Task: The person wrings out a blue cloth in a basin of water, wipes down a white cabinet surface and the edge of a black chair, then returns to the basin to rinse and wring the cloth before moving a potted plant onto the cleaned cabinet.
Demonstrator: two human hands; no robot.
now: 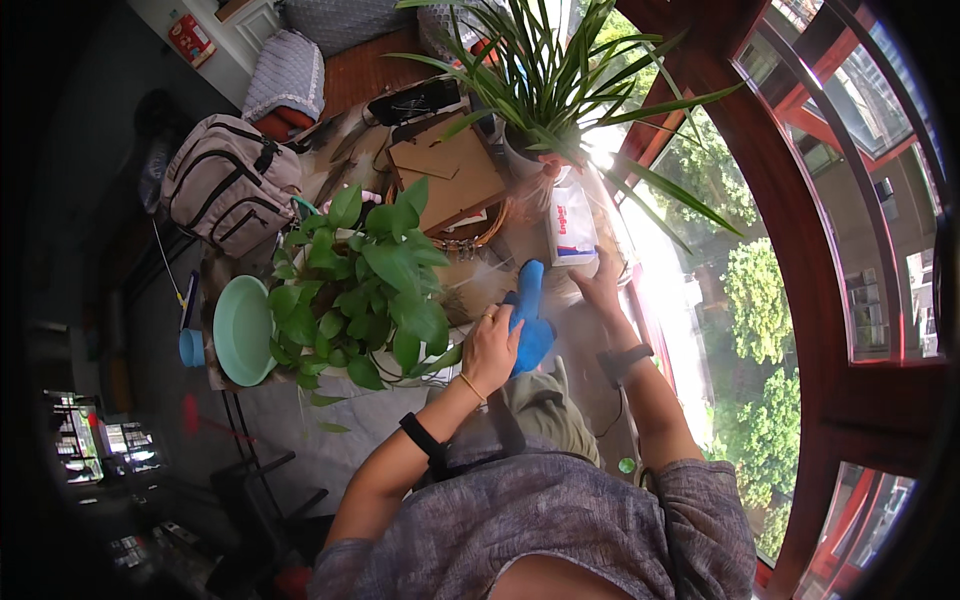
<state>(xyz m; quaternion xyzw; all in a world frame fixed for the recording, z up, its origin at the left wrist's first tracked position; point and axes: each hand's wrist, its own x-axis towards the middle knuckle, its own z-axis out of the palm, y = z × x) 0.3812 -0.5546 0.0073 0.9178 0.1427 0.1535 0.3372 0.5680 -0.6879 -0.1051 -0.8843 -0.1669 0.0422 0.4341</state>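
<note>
My left hand point(491, 349) rests against a blue cloth-like item point(534, 337) at the table's near edge; its fingers touch the left side, and whether they grip it cannot be told. My right hand point(598, 285) is at the near right corner of a white box or packet point(572, 225) bearing red writing and a blue band. The right thumb and forefinger are apart. Just left of my left hand spreads a leafy green potted plant point(375, 285). Beyond the white packet stands a long-leaved plant in a white pot point(525, 154).
A mint-green basin point(244, 330), a light blue cup point(191, 348) and a pinkish backpack point(232, 184) are at the left. A brown board point(450, 176) lies on a wicker basket point(480, 238) farther back. Red-framed windows point(765, 172) line the right side.
</note>
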